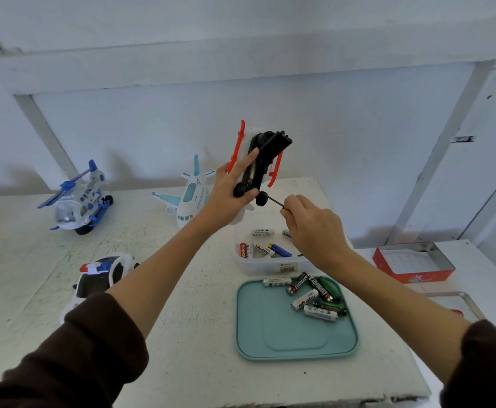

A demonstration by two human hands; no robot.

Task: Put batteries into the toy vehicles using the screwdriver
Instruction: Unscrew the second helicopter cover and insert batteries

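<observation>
My left hand (228, 192) grips a white toy vehicle with red parts (258, 160), held up over the table with its black underside facing me. Its black battery cover stands lifted at the top, and a battery shows inside the compartment. My right hand (314, 228) pinches a thin black screwdriver (274, 201), whose tip points at the toy's lower end near a black wheel. Loose batteries (314, 295) lie on a teal tray (270, 334). More batteries (263, 248) sit in a clear plastic box (270, 267) behind the tray.
A blue and white toy helicopter (78, 201) stands at the back left, a white toy plane (192, 195) at the back centre, a toy police car (102, 275) under my left forearm. A red tin (411, 262) and its lid (458, 304) lie at the right. The table's front edge is near.
</observation>
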